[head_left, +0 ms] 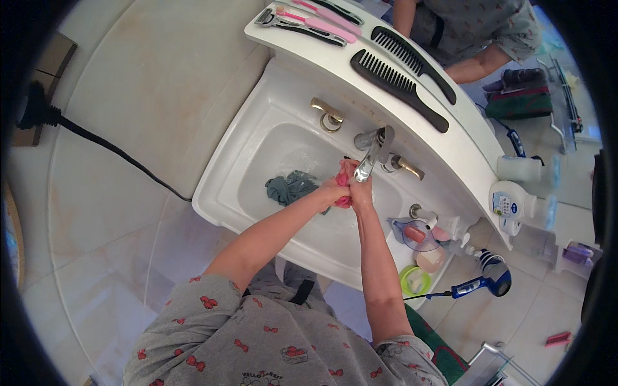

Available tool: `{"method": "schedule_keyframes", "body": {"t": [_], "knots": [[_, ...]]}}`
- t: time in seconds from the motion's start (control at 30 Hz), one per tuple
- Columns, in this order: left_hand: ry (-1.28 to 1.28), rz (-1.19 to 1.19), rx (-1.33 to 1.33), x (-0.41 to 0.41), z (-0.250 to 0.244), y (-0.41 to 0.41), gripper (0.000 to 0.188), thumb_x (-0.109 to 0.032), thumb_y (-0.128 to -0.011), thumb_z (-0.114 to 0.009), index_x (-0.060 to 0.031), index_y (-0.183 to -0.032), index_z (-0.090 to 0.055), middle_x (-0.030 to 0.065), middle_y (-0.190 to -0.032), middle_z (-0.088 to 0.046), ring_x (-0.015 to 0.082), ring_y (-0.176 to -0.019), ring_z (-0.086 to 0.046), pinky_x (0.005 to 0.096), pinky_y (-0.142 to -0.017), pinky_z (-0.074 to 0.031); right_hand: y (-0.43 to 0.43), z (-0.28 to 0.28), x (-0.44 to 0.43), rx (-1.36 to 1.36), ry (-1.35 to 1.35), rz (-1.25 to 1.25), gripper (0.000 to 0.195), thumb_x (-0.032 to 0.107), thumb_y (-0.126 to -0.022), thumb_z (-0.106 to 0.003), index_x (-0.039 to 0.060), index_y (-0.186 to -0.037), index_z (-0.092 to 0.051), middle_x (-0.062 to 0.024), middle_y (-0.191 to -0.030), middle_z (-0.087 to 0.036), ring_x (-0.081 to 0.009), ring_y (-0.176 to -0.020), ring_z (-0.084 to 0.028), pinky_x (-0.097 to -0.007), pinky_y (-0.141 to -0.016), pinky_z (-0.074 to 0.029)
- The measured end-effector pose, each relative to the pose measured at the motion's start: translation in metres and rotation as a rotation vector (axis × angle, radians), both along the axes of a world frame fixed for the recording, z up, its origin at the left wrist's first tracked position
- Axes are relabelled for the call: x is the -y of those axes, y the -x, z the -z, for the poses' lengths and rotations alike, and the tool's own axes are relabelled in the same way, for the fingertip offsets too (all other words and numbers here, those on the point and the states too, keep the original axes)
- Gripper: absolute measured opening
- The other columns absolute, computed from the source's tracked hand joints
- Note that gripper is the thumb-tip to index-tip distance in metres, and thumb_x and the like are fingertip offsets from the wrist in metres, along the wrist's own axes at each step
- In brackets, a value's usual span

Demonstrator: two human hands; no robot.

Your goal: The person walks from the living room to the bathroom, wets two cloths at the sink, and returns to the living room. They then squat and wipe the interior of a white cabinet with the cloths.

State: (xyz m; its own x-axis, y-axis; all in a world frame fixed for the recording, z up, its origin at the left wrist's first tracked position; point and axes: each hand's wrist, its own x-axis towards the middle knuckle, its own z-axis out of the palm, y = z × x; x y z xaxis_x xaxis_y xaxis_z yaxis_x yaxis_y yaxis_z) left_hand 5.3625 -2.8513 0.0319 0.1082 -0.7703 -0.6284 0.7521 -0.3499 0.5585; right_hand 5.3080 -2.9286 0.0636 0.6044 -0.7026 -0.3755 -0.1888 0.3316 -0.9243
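Both my hands are gripping a bunched pink cloth (pixel 343 201) under the chrome faucet spout (pixel 365 169). My left hand (pixel 333 191) closes on the cloth from the left side. Opposite it, my right hand (pixel 361 192) holds the same cloth, partly hidden beneath the spout. A wet grey-green cloth (pixel 287 188) lies crumpled in the basin to the left of my hands. The white ceramic sink (pixel 219 183) surrounds them, and its floor looks wet.
Two lever handles, left (pixel 328 113) and right (pixel 408 166), flank the spout. Above is a white shelf (pixel 323 58) with black combs (pixel 396 87), razors and pink toothbrushes. Soap (pixel 414 234), a green dish (pixel 404 281) and a blue hair dryer (pixel 495 275) sit at the right.
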Motion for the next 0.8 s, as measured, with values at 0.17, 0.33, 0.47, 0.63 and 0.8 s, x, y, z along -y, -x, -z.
{"method": "schedule_keyframes", "body": {"t": [0.17, 0.33, 0.47, 0.63, 0.8], "knots": [[-0.099, 0.202, 0.421, 0.0, -0.016, -0.005, 0.016, -0.017, -0.078, -0.065, -0.006, -0.088, -0.061, 0.0086, -0.075, -0.062, 0.0181, -0.071, -0.063, 0.0331, -0.06, -0.05, -0.003, 0.02, 0.009, 0.014, 0.022, -0.007, 0.031, 0.028, -0.095, -0.056, 0.0078, -0.072, -0.05, 0.0022, -0.067, -0.047, -0.0075, -0.059, -0.043, -0.024, -0.053, -0.036], [-0.027, 0.098, 0.974, 0.006, -0.008, 0.005, 0.033, -0.03, -0.079, -0.062, -0.0012, -0.094, -0.06, 0.0212, -0.086, -0.065, 0.039, -0.086, -0.063, 0.0445, -0.072, -0.05, -0.003, 0.028, 0.019, -0.001, 0.095, -0.006, 0.03, 0.028, -0.095, -0.057, 0.007, -0.074, -0.053, 0.002, -0.066, -0.049, -0.0079, -0.053, -0.042, -0.0233, -0.048, -0.034], [-0.038, 0.088, 1.018, 0.014, -0.001, 0.008, 0.038, -0.033, -0.08, -0.061, 0.0002, -0.098, -0.059, 0.0233, -0.089, -0.065, 0.0436, -0.089, -0.06, 0.0478, -0.073, -0.049, -0.004, 0.03, 0.021, 0.018, 0.121, 0.17, 0.022, 0.023, -0.094, -0.059, 0.0043, -0.083, -0.058, 0.0006, -0.071, -0.054, -0.0075, -0.055, -0.045, -0.0238, -0.048, -0.036], [-0.031, 0.16, 0.382, 0.026, 0.005, -0.005, 0.036, -0.03, -0.081, -0.059, 0.0011, -0.098, -0.058, 0.0232, -0.088, -0.065, 0.0425, -0.086, -0.061, 0.0479, -0.072, -0.049, -0.007, 0.027, 0.018, 0.121, 0.244, 0.097, 0.014, 0.016, -0.092, -0.062, 0.0021, -0.095, -0.062, -0.0007, -0.079, -0.057, -0.0065, -0.06, -0.047, -0.0238, -0.051, -0.038], [0.004, 0.199, 1.089, 0.001, -0.02, -0.007, 0.034, -0.029, -0.081, -0.058, 0.0017, -0.094, -0.06, 0.0229, -0.088, -0.066, 0.0409, -0.082, -0.063, 0.0483, -0.071, -0.049, -0.012, 0.023, 0.004, 0.087, -0.033, 0.253, 0.015, 0.017, -0.093, -0.059, 0.0041, -0.086, -0.059, 0.0007, -0.076, -0.056, -0.0061, -0.059, -0.046, -0.0241, -0.051, -0.037]]}}
